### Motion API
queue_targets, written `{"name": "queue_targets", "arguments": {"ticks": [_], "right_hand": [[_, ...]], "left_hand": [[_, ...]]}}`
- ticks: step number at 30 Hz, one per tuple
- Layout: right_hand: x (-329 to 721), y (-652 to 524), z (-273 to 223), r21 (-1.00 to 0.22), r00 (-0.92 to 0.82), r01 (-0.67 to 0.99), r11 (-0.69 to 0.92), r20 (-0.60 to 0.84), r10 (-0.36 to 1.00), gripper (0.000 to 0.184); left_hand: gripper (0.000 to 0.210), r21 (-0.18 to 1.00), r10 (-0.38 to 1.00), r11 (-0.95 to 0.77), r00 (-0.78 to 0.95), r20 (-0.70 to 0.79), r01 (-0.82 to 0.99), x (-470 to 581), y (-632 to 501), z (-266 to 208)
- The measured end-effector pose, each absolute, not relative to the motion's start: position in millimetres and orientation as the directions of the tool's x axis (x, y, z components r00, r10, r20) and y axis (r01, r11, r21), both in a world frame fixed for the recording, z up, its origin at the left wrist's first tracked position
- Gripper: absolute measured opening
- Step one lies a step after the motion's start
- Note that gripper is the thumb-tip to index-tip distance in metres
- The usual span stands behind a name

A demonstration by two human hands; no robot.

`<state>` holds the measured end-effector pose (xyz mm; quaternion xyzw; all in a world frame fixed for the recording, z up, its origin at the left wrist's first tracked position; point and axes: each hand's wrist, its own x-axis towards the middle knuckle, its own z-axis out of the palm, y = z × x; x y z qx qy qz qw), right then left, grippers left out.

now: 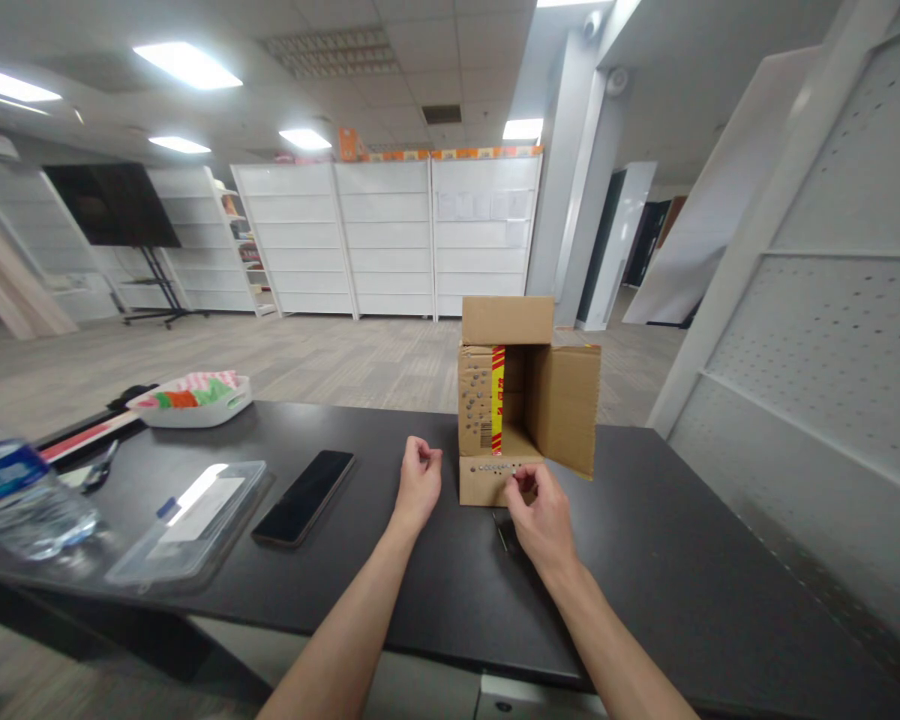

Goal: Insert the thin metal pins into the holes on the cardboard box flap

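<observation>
A cardboard box (480, 400) stands on its side on the dark table, its opening facing me and its flaps spread. Small grey round studs dot its left flap, and a row of them runs along the lower flap (480, 492). My right hand (544, 515) is at the right part of that lower flap, thumb and forefinger pinched together; whatever is between them is too small to name. Left of the box, my left hand (420, 485) is held closed with curled fingers, and its inside is hidden. A small dark object (504, 533) lies partly under my right hand.
A black phone (304, 498) lies left of my left hand, beside a clear plastic case (191, 525). Farther left are a water bottle (22, 500) and a white basket (229, 405) with colourful contents. A perforated white panel (832, 400) borders the table's right side.
</observation>
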<state>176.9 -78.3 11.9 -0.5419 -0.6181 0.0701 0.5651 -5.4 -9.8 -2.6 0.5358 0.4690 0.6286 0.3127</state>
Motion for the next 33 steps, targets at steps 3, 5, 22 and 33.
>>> {"name": "queue_targets", "arguments": {"ticks": [3,5,22,33], "right_hand": [[177,-78,11,-0.725,0.284,0.565,0.394,0.619,0.732,0.012],[178,-77,11,-0.744,0.310,0.546,0.385,0.606,0.733,0.013],[186,-70,7,-0.756,0.374,0.521,0.397,0.620,0.690,0.017],[189,-67,5,-0.740,0.379,0.549,0.389,0.635,0.673,0.019]], "left_hand": [[0.021,0.922,0.892,-0.369,-0.235,0.386,0.115,-5,-11,0],[0.021,0.923,0.893,-0.369,-0.231,0.386,0.113,-4,-11,0],[0.021,0.930,0.902,-0.355,-0.228,0.367,0.093,-5,-10,-3],[0.020,0.927,0.899,-0.359,-0.224,0.375,0.111,-6,-9,-4]]}}
